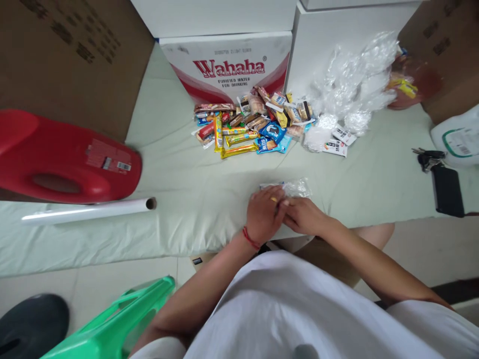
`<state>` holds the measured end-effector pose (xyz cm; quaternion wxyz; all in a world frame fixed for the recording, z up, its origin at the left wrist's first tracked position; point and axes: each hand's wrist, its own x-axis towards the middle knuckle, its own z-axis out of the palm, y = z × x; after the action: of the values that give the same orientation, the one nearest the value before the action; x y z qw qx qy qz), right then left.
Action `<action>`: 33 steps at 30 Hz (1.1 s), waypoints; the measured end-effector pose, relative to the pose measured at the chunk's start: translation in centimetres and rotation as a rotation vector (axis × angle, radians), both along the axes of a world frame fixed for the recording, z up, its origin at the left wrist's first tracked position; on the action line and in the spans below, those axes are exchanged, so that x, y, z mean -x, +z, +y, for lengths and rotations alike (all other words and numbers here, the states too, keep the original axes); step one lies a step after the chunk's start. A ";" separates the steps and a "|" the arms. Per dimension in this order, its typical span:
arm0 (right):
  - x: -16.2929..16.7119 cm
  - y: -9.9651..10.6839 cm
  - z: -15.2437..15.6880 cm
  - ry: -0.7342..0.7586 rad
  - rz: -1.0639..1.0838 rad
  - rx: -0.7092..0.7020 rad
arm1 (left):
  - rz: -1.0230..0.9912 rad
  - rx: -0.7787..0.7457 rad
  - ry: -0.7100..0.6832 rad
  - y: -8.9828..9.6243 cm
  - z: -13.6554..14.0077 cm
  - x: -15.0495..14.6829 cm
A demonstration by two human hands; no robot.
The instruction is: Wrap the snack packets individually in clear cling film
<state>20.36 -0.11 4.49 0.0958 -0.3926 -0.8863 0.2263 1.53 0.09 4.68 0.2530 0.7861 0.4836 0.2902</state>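
Observation:
A crinkled clear plastic packet [297, 187] lies on the cloth-covered table close to its front edge, with a bit of blue and white print at its left end. My left hand [265, 212], with a ring and a red wrist cord, is closed over its near side. Against it, my right hand [304, 214] has its fingers drawn together at the packet's near edge. The fingertips of both hands are partly hidden, and what is inside the packet cannot be made out. Beyond the hands is a pile of small wrapped snacks [241, 138].
Clear plastic bundles [342, 82] are heaped at the back right, near a Wahaha carton [232, 65]. At left are a red jug [123, 154] and a white roll [90, 211]. A black phone [447, 192] and keys [426, 158] lie right. A green stool [112, 329] stands below.

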 end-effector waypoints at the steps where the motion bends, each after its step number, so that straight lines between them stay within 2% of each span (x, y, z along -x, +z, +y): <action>1: -0.6 0.3 -0.1 0.014 0.074 0.042 | 0.074 -0.071 -0.053 -0.5 -0.3 -0.3; 4: -2.9 1.4 -0.2 -0.008 0.365 0.171 | 0.218 -0.181 -0.128 -1.6 -0.8 -0.5; 5: -3.8 1.7 -0.1 -0.079 0.450 0.197 | 0.253 -0.202 -0.136 -1.8 -0.9 -0.5; 7: -5.4 2.0 0.4 -0.316 0.530 0.167 | 0.317 -0.241 -0.135 -2.2 -1.0 -0.6; 9: -6.6 1.6 1.4 -0.496 0.452 0.062 | 0.363 -0.293 -0.119 -2.6 -1.1 -0.8; 10: -7.0 1.1 1.8 -0.532 0.371 0.011 | 0.375 -0.321 -0.104 -2.9 -1.2 -1.0; 13: -7.5 -0.5 2.7 -0.482 0.156 -0.031 | 0.368 -0.391 -0.070 -3.6 -1.6 -1.3; 15: -7.2 -1.1 2.4 -0.441 0.139 -0.014 | 0.339 -0.419 -0.092 -4.0 -1.9 -1.4; 18: -6.5 -0.7 1.1 -0.434 0.274 0.077 | 0.311 -0.424 -0.127 -4.2 -2.1 -1.5; 23: -5.0 0.1 -1.3 -0.817 0.474 0.325 | 0.331 -0.435 -0.039 -4.1 -2.1 -1.5; 27: -3.9 -0.4 -2.5 -0.983 0.685 0.522 | 0.326 -0.432 -0.035 -4.1 -2.2 -1.1; 31: -2.0 0.5 -2.4 -1.165 0.862 0.470 | 0.347 -0.387 -0.090 -4.1 -2.4 -1.3; 33: -0.4 1.2 -1.5 -1.149 0.859 0.426 | 0.337 -0.395 -0.119 -4.2 -2.4 -1.7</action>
<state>20.79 -1.62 5.73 0.4586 -0.6809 -0.3630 0.4408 3.24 -2.33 0.52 0.0273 0.8844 0.4059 0.2287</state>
